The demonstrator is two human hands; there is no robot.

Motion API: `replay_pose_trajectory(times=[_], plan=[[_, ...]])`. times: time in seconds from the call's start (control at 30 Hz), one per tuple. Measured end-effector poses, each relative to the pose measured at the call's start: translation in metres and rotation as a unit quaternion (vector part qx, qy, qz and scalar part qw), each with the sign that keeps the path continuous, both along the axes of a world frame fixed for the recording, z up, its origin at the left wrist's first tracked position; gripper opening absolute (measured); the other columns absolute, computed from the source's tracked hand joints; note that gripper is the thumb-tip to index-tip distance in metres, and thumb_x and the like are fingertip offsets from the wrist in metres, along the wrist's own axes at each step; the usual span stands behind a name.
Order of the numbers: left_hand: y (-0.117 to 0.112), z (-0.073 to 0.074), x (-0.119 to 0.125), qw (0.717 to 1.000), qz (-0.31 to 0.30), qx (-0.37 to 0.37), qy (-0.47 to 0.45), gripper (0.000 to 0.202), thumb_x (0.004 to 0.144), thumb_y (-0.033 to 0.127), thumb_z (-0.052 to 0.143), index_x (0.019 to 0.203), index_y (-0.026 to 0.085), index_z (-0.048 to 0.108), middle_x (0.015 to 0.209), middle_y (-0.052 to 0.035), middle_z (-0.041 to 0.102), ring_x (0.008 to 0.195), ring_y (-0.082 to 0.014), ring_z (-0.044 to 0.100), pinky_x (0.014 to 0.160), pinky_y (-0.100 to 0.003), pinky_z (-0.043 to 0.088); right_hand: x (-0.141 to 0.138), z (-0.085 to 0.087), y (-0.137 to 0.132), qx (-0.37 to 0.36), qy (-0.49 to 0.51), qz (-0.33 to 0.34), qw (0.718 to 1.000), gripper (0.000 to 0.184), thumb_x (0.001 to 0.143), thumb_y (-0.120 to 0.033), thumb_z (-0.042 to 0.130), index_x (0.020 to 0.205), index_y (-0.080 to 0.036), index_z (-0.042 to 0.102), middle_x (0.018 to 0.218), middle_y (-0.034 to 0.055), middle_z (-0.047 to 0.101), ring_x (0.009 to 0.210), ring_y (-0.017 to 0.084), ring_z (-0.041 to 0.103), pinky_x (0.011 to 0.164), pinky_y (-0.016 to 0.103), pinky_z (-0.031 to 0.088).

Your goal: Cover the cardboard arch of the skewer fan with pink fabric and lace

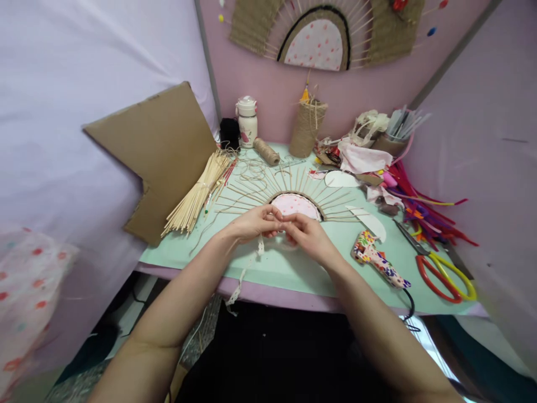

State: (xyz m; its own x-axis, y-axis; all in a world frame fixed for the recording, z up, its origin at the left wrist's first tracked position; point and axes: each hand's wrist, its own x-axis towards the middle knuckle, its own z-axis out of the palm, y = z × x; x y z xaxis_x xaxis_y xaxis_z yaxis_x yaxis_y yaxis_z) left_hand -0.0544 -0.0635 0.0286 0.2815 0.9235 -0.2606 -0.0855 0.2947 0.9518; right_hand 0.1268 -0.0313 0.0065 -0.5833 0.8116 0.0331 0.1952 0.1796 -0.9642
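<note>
My left hand [259,222] and my right hand [309,236] meet above the near part of the table, fingertips pinched together. Between them is a white lace trim [260,245], whose loose end hangs past the table's front edge; the pinched stretch is mostly hidden by my fingers. Just beyond my hands lies a half-round piece of pink-spotted fabric [297,205] with a dark and brown border. Thin wooden sticks [247,196] fan outward from that border.
A bundle of sticks [197,193] and a cardboard sheet [163,145] are at left. To the right lie a flower-patterned glue gun [380,260], scissors [438,271] and pipe cleaners [423,215]. Behind stand a bottle [247,124] and a twine spool [307,129].
</note>
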Motion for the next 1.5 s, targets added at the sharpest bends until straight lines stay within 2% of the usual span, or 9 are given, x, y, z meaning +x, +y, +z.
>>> replay_pose_trajectory(times=[0.13,0.37,0.53,0.63,0.73,0.9,1.1,1.23,1.5], plan=[[-0.003,0.0,-0.019,0.999,-0.008,-0.033,0.036,0.037,0.063,0.028,0.084,0.087,0.014,0.059,0.065,0.0027,0.066,0.052,-0.0045,0.054,0.051,-0.017,0.04,0.01,0.004,-0.001,-0.004,-0.035,-0.055,0.998,0.026,0.076,-0.043,0.063,0.068,-0.018,0.06,0.055,-0.0033,0.052,0.051,0.01,0.044,0.051,0.025,0.033],[-0.005,-0.009,-0.045,0.994,0.096,-0.055,0.004,0.023,0.071,0.027,0.081,0.08,0.011,0.068,0.077,-0.0051,0.072,0.059,-0.0061,0.06,0.061,-0.019,0.051,0.022,0.009,-0.004,-0.033,-0.018,-0.096,0.995,0.029,0.075,-0.047,0.064,0.071,-0.018,0.062,0.054,-0.0039,0.05,0.049,0.01,0.041,0.05,0.025,0.031],[-0.002,-0.011,-0.033,0.976,0.202,-0.059,-0.062,0.012,0.079,0.021,0.072,0.077,0.011,0.066,0.076,-0.0057,0.071,0.067,-0.0093,0.065,0.067,-0.021,0.054,0.015,0.0,-0.017,-0.075,-0.001,-0.074,0.994,0.029,0.075,-0.047,0.066,0.077,-0.018,0.061,0.058,-0.0023,0.057,0.052,0.011,0.048,0.052,0.024,0.039],[-0.002,-0.007,-0.018,0.962,0.235,-0.055,-0.125,0.008,0.082,0.018,0.067,0.078,0.012,0.063,0.079,-0.0061,0.071,0.074,-0.0124,0.069,0.074,-0.026,0.057,0.008,-0.004,-0.031,-0.084,-0.02,0.005,0.996,0.023,0.079,-0.042,0.062,0.08,-0.019,0.061,0.065,0.0001,0.065,0.058,0.013,0.056,0.058,0.026,0.045],[-0.003,-0.004,-0.006,0.964,0.236,-0.039,-0.119,0.009,0.078,0.018,0.069,0.079,0.013,0.062,0.074,-0.0044,0.07,0.067,-0.0126,0.068,0.071,-0.028,0.057,0.005,-0.002,-0.035,0.006,-0.082,0.056,0.995,0.017,0.084,-0.035,0.057,0.08,-0.02,0.064,0.074,0.0012,0.07,0.066,0.015,0.061,0.066,0.028,0.046],[-0.01,-0.009,0.006,0.975,0.206,0.054,0.07,0.009,0.08,0.022,0.065,0.082,0.014,0.066,0.071,-0.0031,0.069,0.065,-0.0145,0.067,0.068,-0.027,0.054,0.003,0.014,-0.006,0.206,-0.08,-0.07,0.973,0.014,0.086,-0.032,0.059,0.09,-0.02,0.064,0.087,0.0047,0.07,0.075,0.017,0.063,0.069,0.03,0.048],[-0.025,-0.025,0.014,0.824,0.27,0.321,0.381,0.019,0.089,0.021,0.054,0.096,0.02,0.071,0.099,-0.0067,0.074,0.095,-0.0193,0.067,0.091,-0.033,0.049,-0.011,0.009,0.004,0.383,-0.035,-0.035,0.923,0.017,0.088,-0.023,0.061,0.105,-0.022,0.059,0.099,0.0081,0.066,0.089,0.021,0.062,0.076,0.035,0.051],[-0.032,-0.03,0.015,0.784,0.261,0.365,0.429,0.024,0.094,0.024,0.047,0.102,0.021,0.07,0.101,-0.0079,0.074,0.098,-0.0192,0.067,0.093,-0.032,0.049,-0.014,-0.003,-0.002,0.433,-0.019,-0.061,0.899,0.017,0.089,-0.021,0.057,0.106,-0.022,0.058,0.098,0.0088,0.064,0.091,0.022,0.061,0.079,0.037,0.051],[-0.037,-0.029,0.016,0.783,0.267,0.389,0.405,0.026,0.095,0.028,0.047,0.101,0.02,0.071,0.1,-0.0114,0.073,0.098,-0.0208,0.066,0.093,-0.034,0.048,-0.013,-0.005,-0.003,0.52,-0.012,-0.097,0.848,0.011,0.091,-0.016,0.055,0.093,-0.024,0.063,0.089,0.0067,0.067,0.086,0.02,0.06,0.078,0.037,0.049]])
